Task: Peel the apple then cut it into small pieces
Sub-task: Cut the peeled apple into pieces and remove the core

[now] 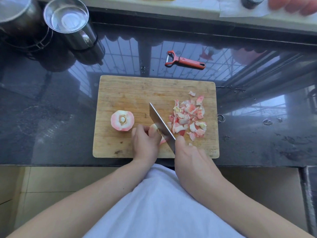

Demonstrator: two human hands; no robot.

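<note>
**Knife on the apple piece, peelings heaped to the right**

On the wooden cutting board [130,93], near its front edge, the left hand [145,143] curls its fingers over a pale piece of apple [153,129] and pins it down. The knife [160,123] stands with its blade just beside those fingertips, touching the piece, the tip pointing away and to the left. The right hand [192,158] is wrapped round the knife's handle, which it hides, with the forefinger stretched along the back of the blade.

The larger part of the apple [122,120] sits on the board to the left of the left hand, close to it but apart, its cored top facing up and its skin pink at the rim. To the right of the blade lies a loose heap of pink and white peelings [188,117], spreading toward the board's right edge.

Beyond the board a red peeler [186,60] lies flat on the dark, glossy worktop [51,117]. At the far left corner stands a steel mug [70,23]; its inside shines, and whether it holds anything I cannot tell. A darker vessel [15,18] stands beside it, cut off by the frame. The person's white garment [159,203] fills the foreground between the forearms.
</note>
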